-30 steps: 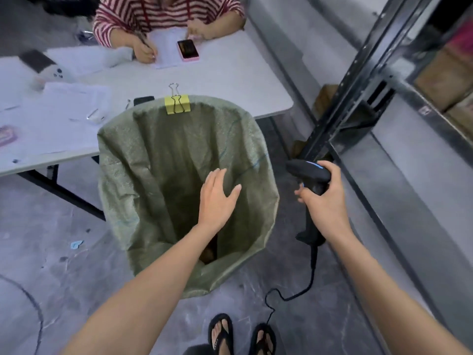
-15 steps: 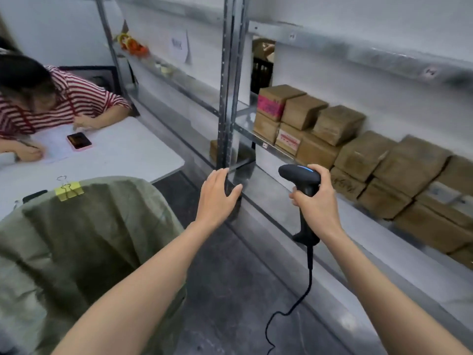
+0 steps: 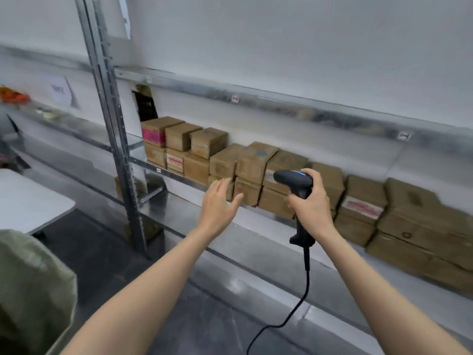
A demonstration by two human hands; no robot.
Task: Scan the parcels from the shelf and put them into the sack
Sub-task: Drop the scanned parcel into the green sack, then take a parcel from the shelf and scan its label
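We take the perforated steel upright (image 3: pixel 112 139) as reference. To its right, brown cardboard parcels (image 3: pixel 253 160) sit on the metal shelf (image 3: pixel 268 226), stacked mostly two high in one row. We count more than a dozen, but blur prevents an exact total.

Labels:
- The top parcel nearest the upright carries one pink label, and its print is not legible.
- Two parcels carry red-and-white labels, one low down just right of the upright and one well to the right. We cannot read the text on either.
- One parcel top shows a blue round mark.

Hands, both right of the upright:
- The left hand (image 3: pixel 220 201) holds nothing. Its fingers are spread and extended toward the parcels, and we cannot tell whether they make contact.
- The right hand (image 3: pixel 311 203) is wrapped round the grip of one black barcode scanner (image 3: pixel 294 179), and its cable (image 3: pixel 305 285) hangs below.

One green woven sack (image 3: pixel 33 285) stands lower left of the upright, below one white table (image 3: pixel 28 201)
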